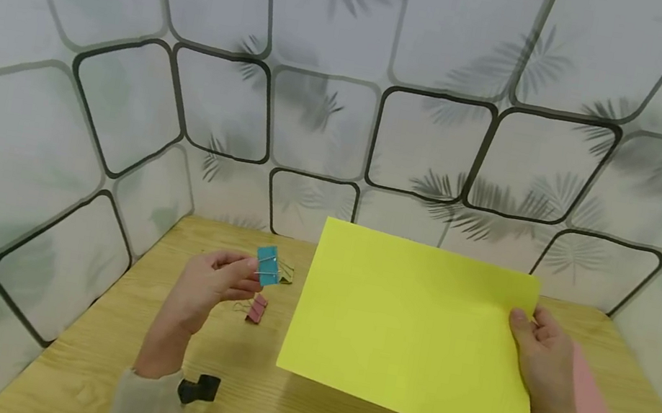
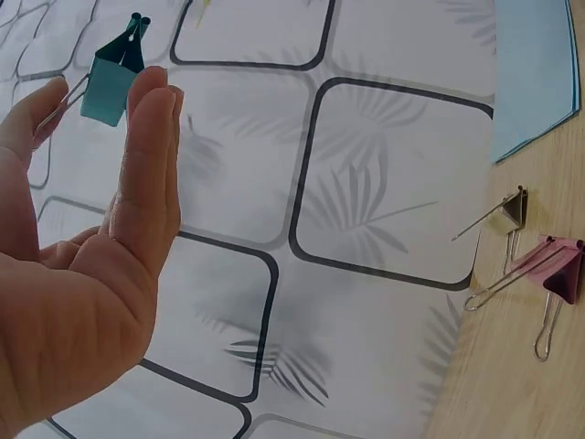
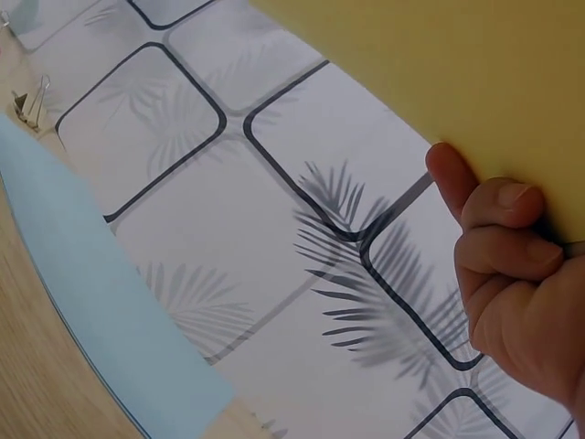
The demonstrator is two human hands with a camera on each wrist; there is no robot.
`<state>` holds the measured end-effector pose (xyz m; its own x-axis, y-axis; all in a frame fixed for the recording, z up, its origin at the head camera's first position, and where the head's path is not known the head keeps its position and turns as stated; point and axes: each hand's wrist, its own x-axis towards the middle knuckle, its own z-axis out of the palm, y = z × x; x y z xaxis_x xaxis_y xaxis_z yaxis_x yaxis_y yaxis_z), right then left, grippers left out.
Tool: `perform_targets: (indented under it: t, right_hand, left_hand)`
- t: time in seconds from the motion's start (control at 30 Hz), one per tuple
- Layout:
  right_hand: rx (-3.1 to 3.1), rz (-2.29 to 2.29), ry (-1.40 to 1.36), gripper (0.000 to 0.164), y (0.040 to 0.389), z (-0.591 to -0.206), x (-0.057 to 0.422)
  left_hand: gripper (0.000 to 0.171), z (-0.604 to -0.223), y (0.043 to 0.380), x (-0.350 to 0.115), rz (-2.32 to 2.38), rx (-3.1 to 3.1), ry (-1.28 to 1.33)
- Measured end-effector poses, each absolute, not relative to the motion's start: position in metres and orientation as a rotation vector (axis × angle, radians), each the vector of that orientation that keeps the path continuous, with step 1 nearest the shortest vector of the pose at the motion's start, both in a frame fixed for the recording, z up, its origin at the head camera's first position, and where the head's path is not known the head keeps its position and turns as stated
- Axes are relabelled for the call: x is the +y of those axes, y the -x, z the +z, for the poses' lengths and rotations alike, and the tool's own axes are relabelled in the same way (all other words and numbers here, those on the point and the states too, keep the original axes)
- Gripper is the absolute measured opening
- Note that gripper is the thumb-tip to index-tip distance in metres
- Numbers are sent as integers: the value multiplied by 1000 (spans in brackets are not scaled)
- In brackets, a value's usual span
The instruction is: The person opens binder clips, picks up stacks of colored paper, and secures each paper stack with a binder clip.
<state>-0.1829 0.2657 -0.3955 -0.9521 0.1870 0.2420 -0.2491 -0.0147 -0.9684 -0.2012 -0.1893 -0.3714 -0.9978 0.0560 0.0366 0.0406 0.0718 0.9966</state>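
Observation:
My left hand (image 1: 211, 286) pinches a blue binder clip (image 1: 268, 266) by its wire handles, between thumb and fingers, raised over the table. In the left wrist view the clip (image 2: 113, 90) stands with its spine toward the fingers and its mouth pointing up. My right hand (image 1: 545, 356) grips a yellow sheet of paper (image 1: 409, 329) at its right edge, thumb on the near face. The sheet is held up and slightly tilted. In the right wrist view the fingers (image 3: 503, 251) curl behind the sheet (image 3: 475, 73).
A pink binder clip (image 1: 257, 309) and an olive-yellow one (image 1: 286, 273) lie on the wooden table (image 1: 105, 337). Pink paper (image 1: 595, 411) lies at the right. Light blue paper (image 3: 101, 283), hidden in the head view, lies behind the yellow sheet. Patterned walls (image 1: 433, 143) enclose the table.

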Motion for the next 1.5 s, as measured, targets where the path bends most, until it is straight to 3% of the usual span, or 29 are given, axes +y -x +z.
perform_targets:
  t: [0.93,1.5]
  right_hand:
    - [-1877,2075,-231,17,179,-393,269]
    - [-1865,2088,-263,18,179,-396,268]
  left_hand:
    - [26,-382,205,-172,1978,2231,-347]
    - [25,-385,204,-175,1954,2187,-438]
